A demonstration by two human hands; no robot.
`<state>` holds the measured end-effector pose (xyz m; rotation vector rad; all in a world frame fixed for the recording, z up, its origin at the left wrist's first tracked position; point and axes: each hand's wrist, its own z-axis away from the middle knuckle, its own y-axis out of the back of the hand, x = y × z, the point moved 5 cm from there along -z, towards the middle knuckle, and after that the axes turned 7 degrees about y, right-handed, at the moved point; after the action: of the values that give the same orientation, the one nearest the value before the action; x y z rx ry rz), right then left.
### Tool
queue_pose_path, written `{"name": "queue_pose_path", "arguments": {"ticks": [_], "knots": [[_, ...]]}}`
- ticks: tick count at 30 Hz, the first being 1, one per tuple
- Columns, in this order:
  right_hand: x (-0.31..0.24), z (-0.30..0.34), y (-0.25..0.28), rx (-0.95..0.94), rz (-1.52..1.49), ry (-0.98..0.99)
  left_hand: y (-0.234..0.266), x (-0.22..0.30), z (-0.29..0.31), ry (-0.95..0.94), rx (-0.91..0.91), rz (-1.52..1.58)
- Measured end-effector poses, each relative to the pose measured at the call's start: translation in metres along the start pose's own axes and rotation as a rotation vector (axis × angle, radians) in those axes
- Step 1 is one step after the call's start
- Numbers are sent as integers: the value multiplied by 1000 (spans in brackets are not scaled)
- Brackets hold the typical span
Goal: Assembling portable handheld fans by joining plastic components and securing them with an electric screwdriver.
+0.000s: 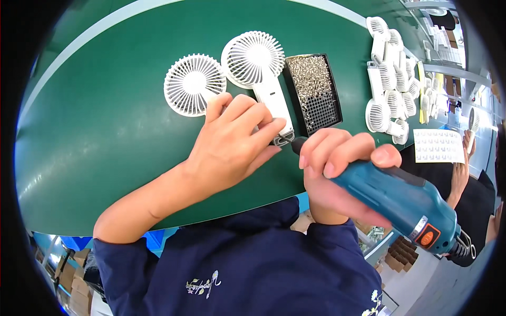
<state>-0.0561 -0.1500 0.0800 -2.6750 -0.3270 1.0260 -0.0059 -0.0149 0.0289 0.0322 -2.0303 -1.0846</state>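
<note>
A white handheld fan (271, 95) lies on the green table, its round grille away from me and its handle toward me. My left hand (232, 137) is closed on the lower end of the handle, finger and thumb near a small dark loop there. In my right hand (337, 158) is a teal electric screwdriver (400, 197), gripped round its body. Its dark nose points left at the handle's end; whether the bit touches cannot be made out. A loose white fan grille (195, 84) lies left of the fan, just beyond my left fingers.
Right of the fan stands a black tray (322, 113) of small silvery screws over a perforated grid. Several white fans (390, 79) are piled at the table's right. Past them, another person's hand (468, 145) holds a fan, near a white printed sheet (438, 146).
</note>
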Motion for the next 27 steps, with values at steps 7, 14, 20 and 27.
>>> {"name": "queue_pose_path", "arguments": {"ticks": [7, 14, 20, 27], "knots": [[-11, -4, -3, 98, -63, 40, -1, 0, 3, -49, 127, 110], [-9, -1, 4, 107, 30, -7, -5, 0, 5, -112, 184, 81], [-5, 1, 29, 369, -190, -20, 0, 2, 8, -129, 180, 127], [3, 11, 50, 568, -336, -60, 1, 1, 9, -171, 218, 176]]}}
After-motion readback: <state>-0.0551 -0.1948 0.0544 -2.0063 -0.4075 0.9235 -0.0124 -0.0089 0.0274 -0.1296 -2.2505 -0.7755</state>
